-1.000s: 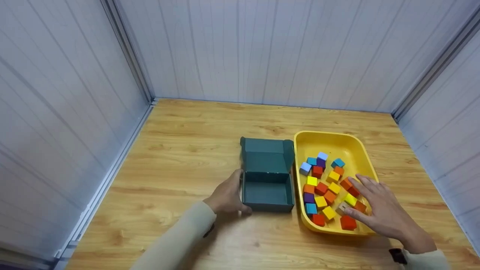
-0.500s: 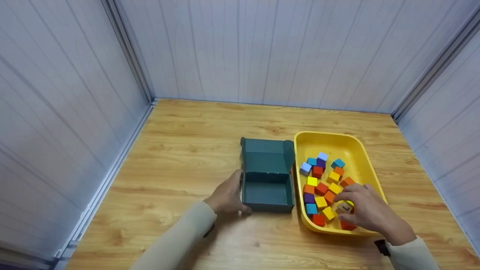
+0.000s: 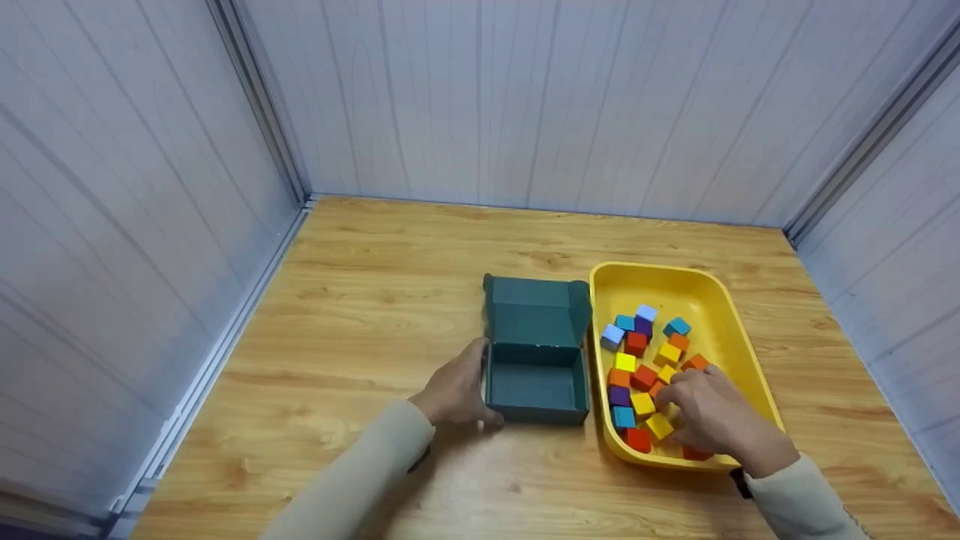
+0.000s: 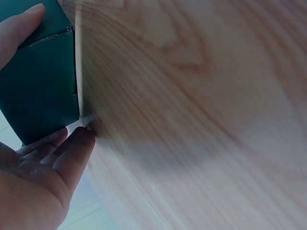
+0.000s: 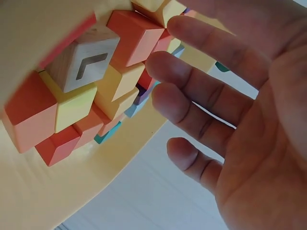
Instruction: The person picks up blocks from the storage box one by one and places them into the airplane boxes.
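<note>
My left hand [image 3: 454, 386] holds the left side of a dark green cardboard box [image 3: 541, 415], whose lid is folded back. In the left wrist view the thumb lies on one face of the box [image 4: 38, 86], with fingertips at another edge. Low over a yellow tray [image 3: 660, 267] of coloured cubes reaches my right hand [image 3: 724, 416], fingers bent downward. Seen from the right wrist, the fingers of that hand [image 5: 268, 134] are spread and loosely bent, with nothing between them. Beside them sits a plain wooden cube marked with a dark L [image 5: 91, 60]; in the head view the hand hides it.
Loose yellow cubes [image 3: 659, 427], red cubes [image 3: 637, 439], a purple cube [image 3: 619, 396] and blue cubes [image 3: 612, 337] fill the tray's near and left parts. Box and tray stand side by side on a wooden table [image 3: 375, 300], with pale panel walls [image 3: 510, 105] behind and at both sides.
My right hand has moved left and down over the cubes, its fingers bending inward, and now covers the L cube in the head view. The left hand and box have stayed in place.
</note>
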`<state>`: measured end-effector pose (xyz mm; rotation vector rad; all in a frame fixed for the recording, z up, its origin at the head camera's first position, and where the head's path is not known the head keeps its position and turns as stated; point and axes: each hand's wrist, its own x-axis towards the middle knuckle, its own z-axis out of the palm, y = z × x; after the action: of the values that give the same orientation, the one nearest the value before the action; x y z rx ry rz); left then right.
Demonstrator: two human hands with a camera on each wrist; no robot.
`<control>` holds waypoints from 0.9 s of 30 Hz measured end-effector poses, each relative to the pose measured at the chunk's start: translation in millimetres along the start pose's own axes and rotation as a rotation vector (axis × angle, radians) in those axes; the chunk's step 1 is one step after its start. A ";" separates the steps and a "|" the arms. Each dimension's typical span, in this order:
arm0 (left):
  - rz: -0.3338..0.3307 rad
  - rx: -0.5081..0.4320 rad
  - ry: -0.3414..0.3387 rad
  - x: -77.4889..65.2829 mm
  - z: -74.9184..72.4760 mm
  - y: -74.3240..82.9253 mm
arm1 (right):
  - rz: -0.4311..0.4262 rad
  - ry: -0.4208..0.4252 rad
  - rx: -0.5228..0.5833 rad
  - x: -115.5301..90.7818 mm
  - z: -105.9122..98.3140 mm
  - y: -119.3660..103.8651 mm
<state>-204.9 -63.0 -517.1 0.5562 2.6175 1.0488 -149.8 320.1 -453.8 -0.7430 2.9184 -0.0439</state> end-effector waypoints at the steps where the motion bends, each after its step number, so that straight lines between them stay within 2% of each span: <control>1: -0.004 0.000 -0.001 0.2 0.1 0.0 | 0.005 -0.008 -0.005 0.9 0.0 -0.5; 8: -0.009 -0.007 0.001 0.7 0.1 0.8 | 0.020 -0.048 -0.035 4.9 2.4 -3.6; 20: -0.026 -0.013 -0.003 -0.1 -0.5 1.8 | 0.024 -0.063 -0.072 10.8 11.8 -7.3; 27: -0.010 -0.007 -0.011 -0.2 -1.2 0.7 | -0.017 -0.012 -0.074 8.2 3.6 -5.9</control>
<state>-205.0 -63.4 -515.8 0.5457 2.6032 1.0491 -153.7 311.0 -457.9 -0.7770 2.9165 0.0675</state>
